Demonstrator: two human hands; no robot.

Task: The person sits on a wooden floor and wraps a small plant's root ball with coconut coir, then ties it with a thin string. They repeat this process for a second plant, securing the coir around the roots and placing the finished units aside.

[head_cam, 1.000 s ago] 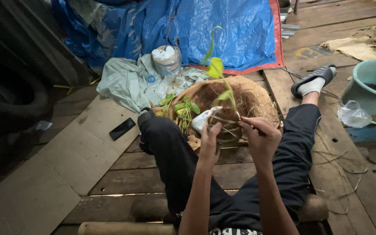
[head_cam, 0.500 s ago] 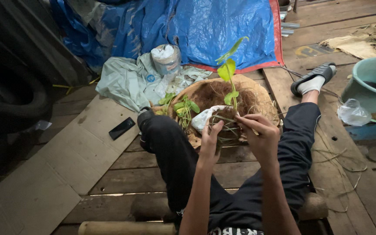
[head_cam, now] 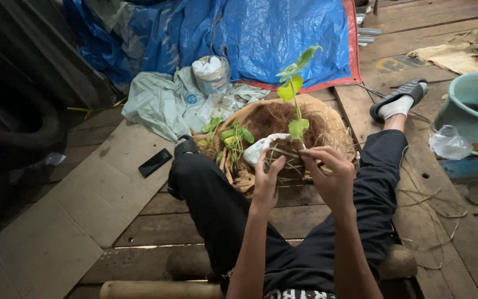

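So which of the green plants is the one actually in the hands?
The tall seedling with big yellow-green leaves, its fibre-wrapped root ball between left hand and right hand. The small seedlings lie loose on the coconut fibre pile.

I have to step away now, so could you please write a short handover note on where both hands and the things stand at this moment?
Left hand: cups the side of the root ball of the seedling, fingers closed on it.
Right hand: pinches fibre strands at the top of the ball.
Things: the seedling stands upright over the basket of coconut fibre; more seedlings lie at its left edge; a phone lies on the cardboard.
Done: strands already lie around the ball.
Left: I cannot tell if they are tied; other seedlings look unwrapped.
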